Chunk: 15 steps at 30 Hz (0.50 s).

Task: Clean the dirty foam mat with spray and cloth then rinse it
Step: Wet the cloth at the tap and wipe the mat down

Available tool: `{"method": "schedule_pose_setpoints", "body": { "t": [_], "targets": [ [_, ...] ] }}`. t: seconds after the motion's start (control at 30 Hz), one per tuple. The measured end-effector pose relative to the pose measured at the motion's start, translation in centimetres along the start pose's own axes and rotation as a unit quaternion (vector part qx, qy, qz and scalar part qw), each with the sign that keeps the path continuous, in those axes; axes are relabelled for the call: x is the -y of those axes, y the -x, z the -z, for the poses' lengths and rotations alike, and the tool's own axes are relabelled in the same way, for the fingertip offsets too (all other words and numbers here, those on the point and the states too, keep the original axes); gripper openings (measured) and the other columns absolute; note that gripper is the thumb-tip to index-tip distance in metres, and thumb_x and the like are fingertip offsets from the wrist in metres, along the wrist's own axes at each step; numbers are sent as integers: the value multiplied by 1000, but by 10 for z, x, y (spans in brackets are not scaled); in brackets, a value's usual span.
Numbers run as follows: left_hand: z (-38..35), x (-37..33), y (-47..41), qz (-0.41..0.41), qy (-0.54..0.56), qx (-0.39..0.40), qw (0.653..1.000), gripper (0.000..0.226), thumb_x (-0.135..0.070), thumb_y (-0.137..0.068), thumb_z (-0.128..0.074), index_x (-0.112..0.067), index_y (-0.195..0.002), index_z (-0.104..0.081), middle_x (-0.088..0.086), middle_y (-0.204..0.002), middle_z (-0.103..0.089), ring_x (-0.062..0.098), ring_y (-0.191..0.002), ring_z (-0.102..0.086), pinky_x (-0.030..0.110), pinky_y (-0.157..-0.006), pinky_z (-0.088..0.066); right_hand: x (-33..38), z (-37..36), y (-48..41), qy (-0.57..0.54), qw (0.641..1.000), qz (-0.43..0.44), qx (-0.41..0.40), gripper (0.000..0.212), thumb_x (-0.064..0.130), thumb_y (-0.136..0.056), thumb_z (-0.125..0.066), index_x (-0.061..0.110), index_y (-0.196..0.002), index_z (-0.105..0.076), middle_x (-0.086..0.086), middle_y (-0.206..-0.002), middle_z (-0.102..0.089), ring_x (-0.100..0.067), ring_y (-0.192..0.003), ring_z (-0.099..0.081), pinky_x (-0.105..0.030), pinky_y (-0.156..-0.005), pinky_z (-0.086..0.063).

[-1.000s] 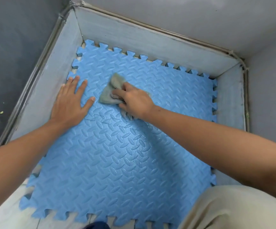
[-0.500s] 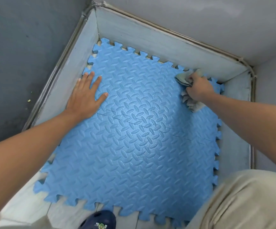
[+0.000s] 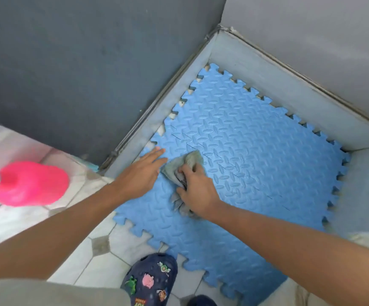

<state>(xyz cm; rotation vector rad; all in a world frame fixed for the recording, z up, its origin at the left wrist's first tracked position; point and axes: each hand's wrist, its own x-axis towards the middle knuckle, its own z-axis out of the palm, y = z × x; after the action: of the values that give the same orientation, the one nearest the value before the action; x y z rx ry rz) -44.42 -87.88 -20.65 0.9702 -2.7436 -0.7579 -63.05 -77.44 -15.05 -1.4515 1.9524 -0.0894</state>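
Right hand (image 3: 197, 191) bunches the cloth (image 3: 184, 167) tight, pressing it onto the mat's (image 3: 256, 155) left side. Left hand (image 3: 142, 173) lies flat, fingers spread, likely pinning the mat so it won't slide. Pink bottle (image 3: 30, 184) waits far left on the tiles.

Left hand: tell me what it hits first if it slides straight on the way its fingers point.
The left hand lies flat on the blue foam mat, fingers aimed up-right. Open mat lies ahead, then probably the grey wall. The cloth sits just beside that line.
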Motion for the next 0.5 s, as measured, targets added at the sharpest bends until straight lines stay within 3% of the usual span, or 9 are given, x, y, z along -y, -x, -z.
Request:
{"method": "schedule_pose_setpoints", "body": {
  "t": [0.07,0.13,0.23,0.3,0.4,0.5],
  "targets": [
    [10,4,28,16,38,-15,999,38,-2,-92,-56,-6,-130,-61,11,-142,-55,23,-136,-48,30,-115,-31,13,-6,2,-14,1000,-1,0,38,24,-91,-63,26,-127,-51,-10,-128,-45,-40,-94,-63,-36,-76,-45],
    [24,2,57,63,84,-14,994,34,-14,-95,-54,-10,-128,-61,5,-131,-61,18,-126,-53,27,-109,-36,19,-5,-4,-35,999,-14,14,39,22,-92,-63,27,-130,-54,-6,-127,-48,-35,-99,-63,-31,-76,-40],
    [44,-13,97,186,199,29,962,45,-39,-94,-64,-19,-133,-56,-5,-125,-60,4,-117,-52,21,-104,-37,40,2,-16,-121,991,-8,60,46,17,-90,-71,25,-134,-62,-1,-122,-63,-25,-109,-64,-33,-93,-48],
    [57,-24,117,285,310,62,905,60,-50,-85,-71,-26,-135,-49,-8,-122,-59,2,-115,-55,18,-98,-39,68,-2,-18,-193,974,35,113,45,14,-88,-76,21,-132,-66,3,-117,-67,-18,-109,-63,-29,-98,-47],
    [69,-27,142,352,444,56,822,69,-57,-77,-75,-30,-133,-45,-2,-119,-61,7,-109,-63,25,-93,-51,111,-19,-10,-256,942,92,198,43,13,-90,-77,14,-132,-67,3,-120,-69,-12,-109,-63,-18,-93,-48],
    [78,-20,162,384,570,-7,727,69,-47,-76,-78,-35,-136,-45,6,-124,-66,18,-115,-66,45,-97,-54,131,-29,-4,-324,902,89,271,40,12,-94,-72,25,-131,-64,4,-117,-70,-13,-107,-66,-34,-99,-55]
  ]
}}
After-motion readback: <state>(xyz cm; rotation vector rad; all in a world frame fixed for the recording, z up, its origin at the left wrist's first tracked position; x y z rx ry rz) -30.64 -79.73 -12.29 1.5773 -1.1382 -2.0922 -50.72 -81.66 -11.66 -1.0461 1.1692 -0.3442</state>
